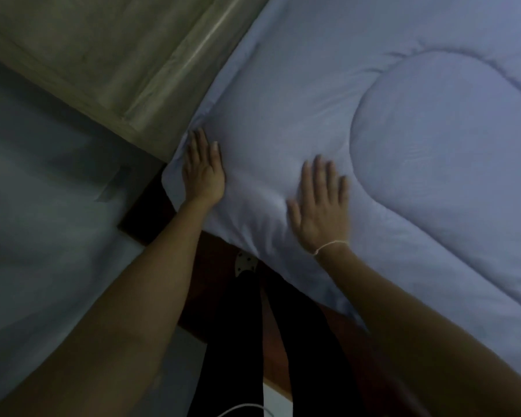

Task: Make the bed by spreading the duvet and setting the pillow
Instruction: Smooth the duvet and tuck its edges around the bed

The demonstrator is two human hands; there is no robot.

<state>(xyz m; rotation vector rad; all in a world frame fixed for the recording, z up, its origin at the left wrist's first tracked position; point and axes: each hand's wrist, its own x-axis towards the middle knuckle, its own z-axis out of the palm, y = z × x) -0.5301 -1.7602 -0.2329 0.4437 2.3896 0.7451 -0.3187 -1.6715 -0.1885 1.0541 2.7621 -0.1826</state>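
— What did the room look like?

— Dim. A pale wall [42, 191] filled the left side, and a greenish wooden headboard or panel [109, 55] ran across the upper left. Dark reddish floor [217, 266] showed below, in the gap between the wall and the bed.

— And the duvet?

— The light blue quilted duvet [373, 70] covered the bed, spread over the whole right and upper part of the view. A curved stitched seam [357, 139] bounded a puffed oval panel near the middle right. I could not see a pillow, and nothing lay on the duvet but the hands.

— Where were the hands?

— Both lay flat on the duvet near its corner. The left hand [203, 173] was pressed palm down, fingers together and extended, right at the corner beside the wooden panel, where the fabric bunched slightly. The right hand [322, 212] lay palm down with fingers spread wide, further in from the near edge, just short of the curved seam. It held nothing, and neither did the left. A thin string bracelet [331, 246] circled the right wrist.

— How did the edges sit?

— The duvet's near edge hung over the bedside, running diagonally to the lower right. The person's dark trouser legs [238, 341] stood in the narrow strip of floor close against that edge, with a spotted slipper [245, 261] showing. A white cable [244, 409] crossed the bottom.
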